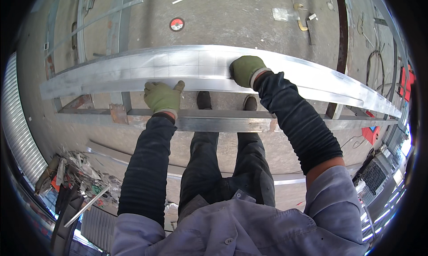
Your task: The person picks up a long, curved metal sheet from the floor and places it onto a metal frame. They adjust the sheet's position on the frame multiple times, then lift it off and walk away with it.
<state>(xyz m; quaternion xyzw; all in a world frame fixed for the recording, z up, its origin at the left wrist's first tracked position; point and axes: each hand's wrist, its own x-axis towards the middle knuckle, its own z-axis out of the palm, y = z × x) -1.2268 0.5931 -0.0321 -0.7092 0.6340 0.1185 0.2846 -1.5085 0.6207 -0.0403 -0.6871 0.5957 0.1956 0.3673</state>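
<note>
A long, shiny sheet-metal profile [187, 71] lies crosswise in front of me over a metal frame, with faint lines across its bright face. My left hand [161, 98], in a green glove, is at its near edge, the fingers curled over the lip and the thumb pointing up beside it. Farther right, my right hand [248, 71], gloved the same way, rests on the profile with bent fingers. Its palm side is hidden, so whatever it may hold does not show.
The frame's near steel bar [214, 121] runs between my body and the profile. Beyond lie a red-and-white disc [177, 24] and a yellowish clamp [300, 17] on the concrete floor. Scrap [87, 173] is heaped at lower left; a red case [371, 133] stands at right.
</note>
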